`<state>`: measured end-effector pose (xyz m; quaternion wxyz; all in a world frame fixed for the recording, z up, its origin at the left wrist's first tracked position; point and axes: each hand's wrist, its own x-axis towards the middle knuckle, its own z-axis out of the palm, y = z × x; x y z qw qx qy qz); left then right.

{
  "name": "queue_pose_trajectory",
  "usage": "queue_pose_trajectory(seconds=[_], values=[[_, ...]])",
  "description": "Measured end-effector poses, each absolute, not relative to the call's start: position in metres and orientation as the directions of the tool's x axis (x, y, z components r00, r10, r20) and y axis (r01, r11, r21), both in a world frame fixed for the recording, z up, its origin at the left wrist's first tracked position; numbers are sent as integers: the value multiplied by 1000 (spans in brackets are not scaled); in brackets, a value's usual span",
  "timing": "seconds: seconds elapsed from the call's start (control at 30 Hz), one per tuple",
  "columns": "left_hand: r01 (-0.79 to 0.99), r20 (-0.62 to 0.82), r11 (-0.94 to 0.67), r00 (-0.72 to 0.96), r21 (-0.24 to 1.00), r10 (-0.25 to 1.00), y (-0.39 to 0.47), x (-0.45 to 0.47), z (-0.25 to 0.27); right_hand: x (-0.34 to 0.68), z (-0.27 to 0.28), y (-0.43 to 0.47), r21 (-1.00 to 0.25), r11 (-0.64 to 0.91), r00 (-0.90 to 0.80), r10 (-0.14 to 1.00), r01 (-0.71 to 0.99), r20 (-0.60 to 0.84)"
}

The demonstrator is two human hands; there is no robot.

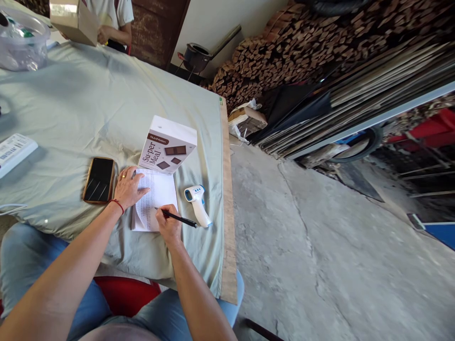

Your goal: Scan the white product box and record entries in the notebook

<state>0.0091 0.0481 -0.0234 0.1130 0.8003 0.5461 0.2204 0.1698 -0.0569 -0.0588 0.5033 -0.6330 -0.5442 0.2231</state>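
Note:
A notebook [147,210] lies open on the cloth, its page covered with small lines of writing. My right hand [169,226] grips a black pen [181,218], with the tip at the page. Resting with fingers spread over the page's upper left edge is my left hand [128,187], which wears a ring and a red string bracelet. Just beyond the notebook stands a white and brown Super Meal box [167,147]. A smartphone [99,180] with a dark screen lies left of my left hand. To the right of the pen is a white and blue infrared thermometer [198,204].
The table [88,104] has a pale green cloth and a wooden right edge. A white device [16,152] lies at left, a clear plastic tub [23,40] at far left. Across the table a person [115,23] sits by a cardboard box [74,21]. Stacked firewood [277,52] lines the wall.

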Motion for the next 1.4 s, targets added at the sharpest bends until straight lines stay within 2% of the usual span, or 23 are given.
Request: queue_pose_trajectory(seconds=[0.37,0.6,0.73,0.8,0.97,1.07,1.13,1.27,1.4], values=[[847,213,-377,317,375,924,48,10,-22,170,-60,-56,-879,87,303,919,469,253],[840,231,-384,315,384,921,49,9,-23,170,-54,-61,-845,149,308,887,514,344],[837,212,-373,311,400,926,50,8,-24,176,-37,-59,-737,304,196,840,603,506],[834,210,-374,313,405,926,50,8,-24,185,-31,-54,-678,339,118,838,652,533],[822,245,-392,314,412,917,52,5,-26,217,-34,-36,-463,271,-88,922,844,378],[820,260,-401,317,408,912,54,4,-25,227,-40,-31,-295,216,-128,949,931,289],[825,263,-398,313,400,913,54,3,-24,228,-42,-31,-227,213,-151,953,950,263],[838,265,-393,308,380,914,56,2,-22,226,-40,-35,-177,233,-181,946,956,270],[849,296,-401,307,345,904,61,0,-23,235,-37,-40,-225,183,-89,923,957,374]])
